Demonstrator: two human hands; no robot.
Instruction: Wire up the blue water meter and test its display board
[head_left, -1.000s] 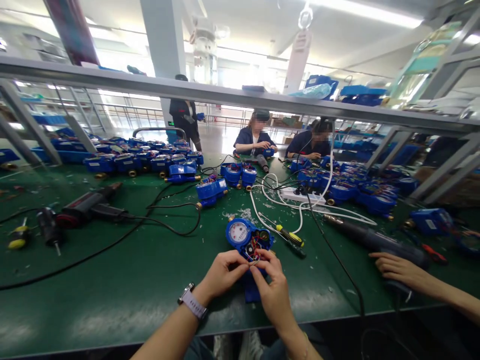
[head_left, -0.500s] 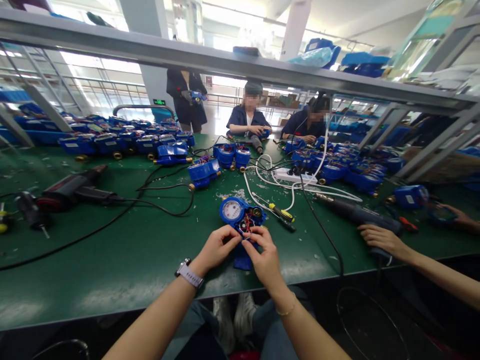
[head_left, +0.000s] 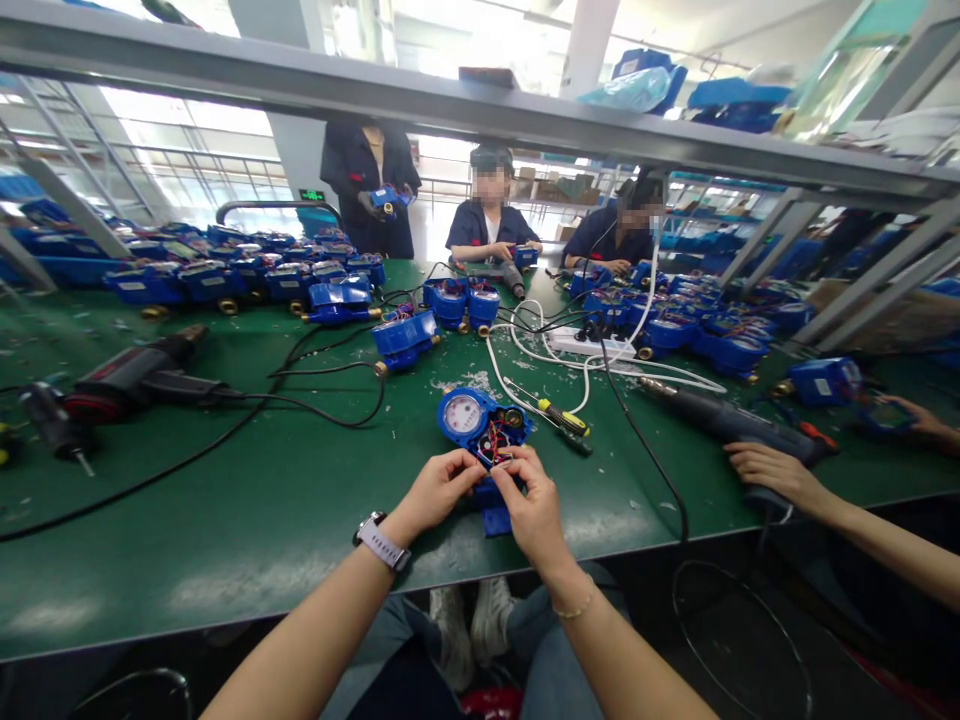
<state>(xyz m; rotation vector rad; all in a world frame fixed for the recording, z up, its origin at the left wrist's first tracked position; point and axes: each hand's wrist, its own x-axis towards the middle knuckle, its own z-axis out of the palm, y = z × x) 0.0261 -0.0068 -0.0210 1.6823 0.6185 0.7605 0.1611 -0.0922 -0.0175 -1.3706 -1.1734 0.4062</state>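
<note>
In front of me on the green table lies an opened blue water meter [head_left: 463, 414], its round white dial facing up. Red and dark wires [head_left: 495, 440] show in its open housing beside the dial. My left hand [head_left: 442, 488] pinches at the near side of the housing, thumb and forefinger together. Close against it, my right hand [head_left: 534, 500] also has its fingertips pinched at the wires. What exactly sits between the fingertips is too small to make out, though thin wire ends show there. A blue flap [head_left: 496, 518] of the meter sticks out below my hands.
A yellow-black screwdriver [head_left: 564, 418] lies right of the meter, near a white power strip [head_left: 591, 344] and cables. A heat gun [head_left: 142, 375] rests at left. A co-worker's hand [head_left: 780, 478] is on another heat gun [head_left: 720, 425]. Many blue meters [head_left: 247, 275] stand behind; a shelf beam [head_left: 420, 108] crosses above.
My hands stay pinched at the wires, with only a small shift of the fingers. The standing person beyond the table has come slightly closer, carrying a blue meter. The view has shifted slightly.
</note>
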